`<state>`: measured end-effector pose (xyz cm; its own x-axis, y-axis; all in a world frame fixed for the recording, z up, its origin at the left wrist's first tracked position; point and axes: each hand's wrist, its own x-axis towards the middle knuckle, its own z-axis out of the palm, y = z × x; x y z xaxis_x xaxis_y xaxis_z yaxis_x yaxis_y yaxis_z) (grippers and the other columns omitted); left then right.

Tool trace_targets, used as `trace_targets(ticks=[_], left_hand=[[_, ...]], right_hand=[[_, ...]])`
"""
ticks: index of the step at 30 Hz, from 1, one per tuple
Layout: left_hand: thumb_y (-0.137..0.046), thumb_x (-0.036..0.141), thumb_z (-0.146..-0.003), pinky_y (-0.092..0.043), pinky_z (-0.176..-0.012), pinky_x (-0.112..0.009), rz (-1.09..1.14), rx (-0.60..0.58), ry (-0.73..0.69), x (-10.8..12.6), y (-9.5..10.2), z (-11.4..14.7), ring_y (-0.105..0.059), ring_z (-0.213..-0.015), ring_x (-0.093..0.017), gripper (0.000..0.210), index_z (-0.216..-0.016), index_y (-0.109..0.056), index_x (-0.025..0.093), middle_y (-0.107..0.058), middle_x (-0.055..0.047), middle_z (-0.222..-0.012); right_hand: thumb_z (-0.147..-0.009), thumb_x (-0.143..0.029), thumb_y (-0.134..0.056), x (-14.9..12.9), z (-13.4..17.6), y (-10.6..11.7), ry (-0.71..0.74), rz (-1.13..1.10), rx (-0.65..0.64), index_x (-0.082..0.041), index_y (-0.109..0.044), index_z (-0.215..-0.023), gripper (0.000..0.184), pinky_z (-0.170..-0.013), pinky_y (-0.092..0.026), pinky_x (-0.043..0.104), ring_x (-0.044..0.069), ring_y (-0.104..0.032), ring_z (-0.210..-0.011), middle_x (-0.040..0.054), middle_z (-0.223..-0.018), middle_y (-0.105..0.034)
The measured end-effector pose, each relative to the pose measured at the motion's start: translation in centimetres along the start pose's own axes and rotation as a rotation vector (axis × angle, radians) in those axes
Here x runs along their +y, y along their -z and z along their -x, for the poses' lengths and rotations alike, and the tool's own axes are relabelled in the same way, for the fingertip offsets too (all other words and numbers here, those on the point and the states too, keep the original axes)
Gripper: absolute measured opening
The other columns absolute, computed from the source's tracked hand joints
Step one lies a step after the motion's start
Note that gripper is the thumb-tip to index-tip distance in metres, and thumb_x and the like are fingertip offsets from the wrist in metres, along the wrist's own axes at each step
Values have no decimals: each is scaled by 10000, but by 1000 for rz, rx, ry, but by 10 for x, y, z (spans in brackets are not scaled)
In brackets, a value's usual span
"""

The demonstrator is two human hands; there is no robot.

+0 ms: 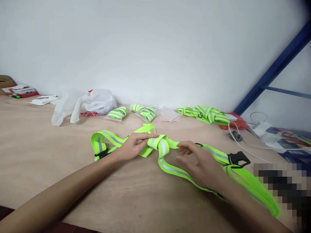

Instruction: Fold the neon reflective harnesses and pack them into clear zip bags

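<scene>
A neon yellow-green reflective strap (163, 147) with a grey stripe lies loosely looped over the table in front of me. My left hand (134, 144) grips its crossed middle, index finger stretched along the fold and thumb below. To the right, my right hand (196, 161) hovers over the strap with thumb and bent fingers apart; the fingertips are near a band of it. A black buckle (239, 159) is attached at the strap's right side, and a black slider (103, 153) sits on the left loop. My right forearm hides part of the strap.
Behind, along the wall, are a white plastic bag (100, 100), bagged straps (118, 113), a clear bag (169, 116) and a heap of unpacked straps (206, 114). A white cable (252, 155) and blue metal frame (272, 66) stand right. A red-and-white box (23, 91) is far left.
</scene>
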<state>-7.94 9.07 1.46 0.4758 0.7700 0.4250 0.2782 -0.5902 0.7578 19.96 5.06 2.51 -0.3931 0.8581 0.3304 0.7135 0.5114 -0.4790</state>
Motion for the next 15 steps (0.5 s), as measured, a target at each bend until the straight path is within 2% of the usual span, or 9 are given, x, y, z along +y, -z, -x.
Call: trace_targets(ticks=[2, 4, 6, 9, 12, 15], left_hand=[[-484, 275, -982, -513, -969, -356, 76, -28, 63, 12, -7, 1, -663, -1139, -251, 377, -1289, -692, 211, -718, -66, -1246], [-544, 305, -961, -513, -986, -368, 121, -20, 87, 21, -15, 3, -654, -1161, -259, 385, -1311, -677, 213, -698, -69, -1282], [-618, 334, -922, -533, -952, -356, 141, 9, 103, 26, -21, 4, -673, -1112, -257, 418, -1315, -672, 202, -709, -79, -1261], [-666, 327, -885, -564, -821, -306, 165, 40, 142, 26, -30, 5, -708, -940, -220, 430, -1287, -689, 174, -761, -78, -1127], [-655, 305, -887, -543, -662, -255, 212, 54, 171, 25, -35, 5, -689, -747, -172, 375, -1223, -727, 155, -785, -60, -931], [-638, 276, -891, -536, -634, -254, 260, 86, 196, 26, -37, 5, -678, -696, -166, 293, -1123, -775, 161, -775, -48, -808]], right_hand=[[-842, -444, -692, -19, 5, -19, 17, -144, -32, -263, -464, -1361, 595, -868, -560, 407, 266, -669, -1069, 92, -1207, -672], [-790, -408, -750, -26, 7, -35, 10, -237, -15, -265, -371, -1430, 758, -909, -556, 437, 279, -647, -1124, 108, -1277, -632], [-806, -349, -724, -26, 7, -44, -6, -299, 37, -258, -367, -1415, 713, -906, -561, 434, 267, -654, -1094, 106, -1246, -635], [-823, -315, -683, -23, 4, -47, -21, -295, 95, -253, -400, -1368, 617, -844, -578, 410, 261, -668, -1040, 105, -1219, -644], [-811, -336, -690, -23, 1, -45, -30, -203, 113, -251, -414, -1359, 619, -817, -577, 418, 281, -669, -1038, 115, -1250, -641], [-855, -276, -606, -18, 0, -42, 10, -144, 70, -243, -423, -1390, 566, -791, -570, 395, 256, -682, -978, 105, -1214, -671]])
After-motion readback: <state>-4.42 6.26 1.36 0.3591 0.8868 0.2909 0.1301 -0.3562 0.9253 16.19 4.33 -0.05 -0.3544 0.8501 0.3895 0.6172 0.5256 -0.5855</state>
